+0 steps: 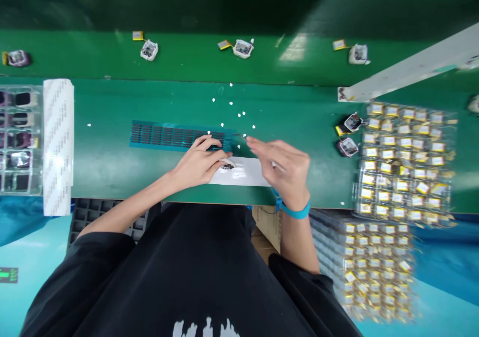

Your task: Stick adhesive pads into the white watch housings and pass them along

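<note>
My left hand point(200, 161) rests on the green bench, fingers bent over the right end of a teal sheet of small dark pads point(168, 136) and touching a small white device point(227, 166) that lies on a white card point(243, 173). My right hand point(286, 169) hovers blurred just right of it over the card, fingers spread; whether it holds anything I cannot tell. A blue strap point(294, 210) circles that wrist.
Clear trays of yellow-tabbed batteries point(406, 162) fill the right side, with a stack point(368, 262) below. Two devices point(350, 135) lie beside them. A tray of casings point(18, 140) and a white strip point(58, 145) stand left. Devices point(243, 48) ride the far belt.
</note>
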A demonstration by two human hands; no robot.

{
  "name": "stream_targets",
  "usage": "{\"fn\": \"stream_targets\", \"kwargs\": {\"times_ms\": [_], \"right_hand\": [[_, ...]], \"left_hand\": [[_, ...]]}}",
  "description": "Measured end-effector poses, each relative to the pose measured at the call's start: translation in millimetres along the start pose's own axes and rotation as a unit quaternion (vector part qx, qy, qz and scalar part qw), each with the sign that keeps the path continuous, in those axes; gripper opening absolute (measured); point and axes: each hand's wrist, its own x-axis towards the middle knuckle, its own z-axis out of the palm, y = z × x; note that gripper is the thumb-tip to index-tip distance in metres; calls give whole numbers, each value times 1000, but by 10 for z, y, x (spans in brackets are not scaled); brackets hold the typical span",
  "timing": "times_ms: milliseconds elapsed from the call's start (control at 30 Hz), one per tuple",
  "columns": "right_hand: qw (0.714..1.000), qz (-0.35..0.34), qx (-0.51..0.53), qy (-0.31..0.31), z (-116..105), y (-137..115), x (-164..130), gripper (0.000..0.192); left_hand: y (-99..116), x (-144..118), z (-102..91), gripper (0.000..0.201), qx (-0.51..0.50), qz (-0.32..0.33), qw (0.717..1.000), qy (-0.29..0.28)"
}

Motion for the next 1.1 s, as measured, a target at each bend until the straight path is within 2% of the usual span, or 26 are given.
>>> {"fn": "stream_targets", "kwargs": {"times_ms": [100,167,200,233,300,367,400,433,500,633,800,1000,1100], "right_hand": [[995,-50,-32,75,-48,-93,312,31],[987,-90,-40,124,-42,-158,525,29],[983,-104,-42,145,-23,-181,616,29],[980,-112,-36,163,6,-195,692,31],[974,-123,-10,189,93,-195,790,38],[972,-126,18,197,203,-169,824,44],[974,-122,22,191,258,-153,824,46],[976,-117,23,183,308,-139,816,48],[981,-113,22,159,383,-120,789,49],[985,-138,20,99,420,-133,727,50],[985,-170,-21,6,386,-189,680,35],[982,-179,-43,-34,354,-238,684,32],[980,-184,-55,-54,340,-254,680,33]], "left_hand": [[114,18,-93,23,-80,9,997,10],[189,79,-227,21,-208,-42,975,65],[200,128,-312,20,-290,-94,947,107],[185,185,-400,19,-374,-161,901,150],[74,305,-564,13,-506,-284,787,211],[-93,395,-671,9,-570,-375,689,244],[-171,421,-695,9,-584,-407,656,252],[-232,435,-700,10,-589,-428,635,257],[-291,436,-665,9,-586,-443,625,264],[-230,409,-560,10,-562,-435,641,290],[-173,379,-598,15,-554,-467,611,320],[-141,337,-680,22,-530,-466,649,285],[-105,343,-685,26,-529,-462,655,279]]}}
